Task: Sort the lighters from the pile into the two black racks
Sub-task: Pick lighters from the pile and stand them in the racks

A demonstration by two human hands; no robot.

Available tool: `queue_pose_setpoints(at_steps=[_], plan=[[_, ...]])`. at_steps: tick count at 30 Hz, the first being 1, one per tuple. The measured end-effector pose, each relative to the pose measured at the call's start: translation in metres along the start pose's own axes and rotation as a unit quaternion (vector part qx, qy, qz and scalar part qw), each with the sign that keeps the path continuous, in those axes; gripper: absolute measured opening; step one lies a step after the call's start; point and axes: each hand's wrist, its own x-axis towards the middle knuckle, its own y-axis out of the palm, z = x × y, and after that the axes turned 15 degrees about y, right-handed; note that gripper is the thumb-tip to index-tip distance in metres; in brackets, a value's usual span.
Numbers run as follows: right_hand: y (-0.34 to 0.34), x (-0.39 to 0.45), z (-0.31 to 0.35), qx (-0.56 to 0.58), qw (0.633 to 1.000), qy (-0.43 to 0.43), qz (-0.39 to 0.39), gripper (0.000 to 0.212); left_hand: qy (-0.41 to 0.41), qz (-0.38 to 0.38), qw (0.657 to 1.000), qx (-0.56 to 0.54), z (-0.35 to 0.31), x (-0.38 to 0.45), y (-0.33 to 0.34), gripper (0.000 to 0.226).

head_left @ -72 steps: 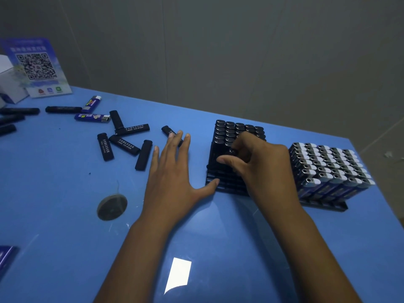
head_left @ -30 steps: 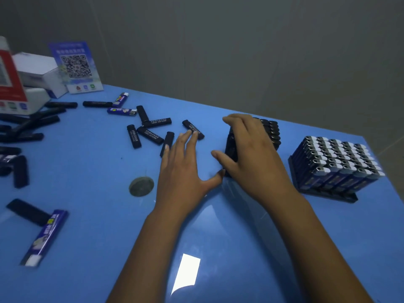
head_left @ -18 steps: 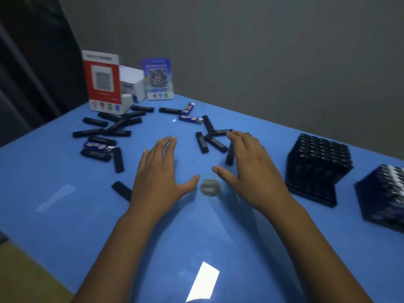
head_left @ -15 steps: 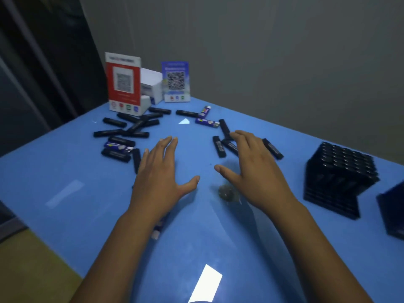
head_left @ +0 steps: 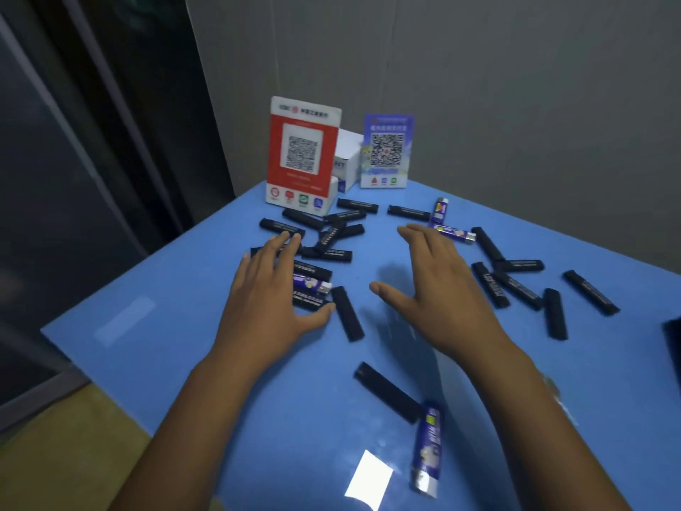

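Several black lighters lie scattered over the blue table (head_left: 154,337), among them one black lighter (head_left: 347,313) between my hands and another (head_left: 387,392) nearer me. A blue lighter (head_left: 429,448) lies beside that one, and a second blue lighter (head_left: 311,284) sits under my left fingers' edge. My left hand (head_left: 272,300) is spread flat over the left cluster, holding nothing. My right hand (head_left: 431,289) hovers with straight fingers, empty, left of a group of black lighters (head_left: 516,285). Only a dark sliver of a black rack (head_left: 674,344) shows at the right edge.
A red QR sign (head_left: 302,156), a white box (head_left: 348,160) and a blue QR sign (head_left: 387,151) stand at the table's far corner against the grey wall. The table's left edge drops to a yellowish floor (head_left: 55,455).
My view has swung left from the two racks to the pile. Both hands left the black rack and moved with open fingers over the scattered lighters.
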Motion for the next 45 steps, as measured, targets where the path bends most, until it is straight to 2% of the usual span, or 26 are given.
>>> queue_pose_setpoints(at_steps=[7, 17, 27, 32, 37, 42, 45], plan=[[0.019, 0.023, 0.032, 0.005, 1.000, -0.010, 0.007, 0.075, 0.010, 0.054, 0.998, -0.022, 0.046, 0.004, -0.005, 0.115], [0.036, 0.066, 0.034, 0.032, 0.999, -0.020, 0.016, 0.064, -0.055, 0.154, 0.975, -0.153, 0.071, 0.055, 0.002, 0.147], [0.032, 0.093, 0.029, 0.038, 0.999, -0.027, 0.018, 0.057, -0.026, 0.182, 0.958, -0.219, 0.063, 0.078, 0.016, 0.140], [0.031, 0.097, 0.024, 0.035, 0.999, -0.027, 0.022, 0.055, 0.020, 0.213, 0.967, -0.137, 0.070, 0.093, 0.012, 0.147], [0.029, 0.100, 0.019, 0.029, 0.999, -0.025, 0.021, 0.055, 0.052, 0.276, 0.957, -0.064, 0.070, 0.114, 0.002, 0.147], [0.024, 0.102, 0.015, 0.026, 0.999, -0.022, 0.018, 0.056, 0.081, 0.302, 0.950, 0.024, 0.056, 0.124, -0.005, 0.136], [0.022, 0.102, 0.014, 0.026, 0.999, -0.021, 0.017, 0.055, 0.080, 0.304, 0.948, 0.055, 0.052, 0.126, -0.006, 0.121]])
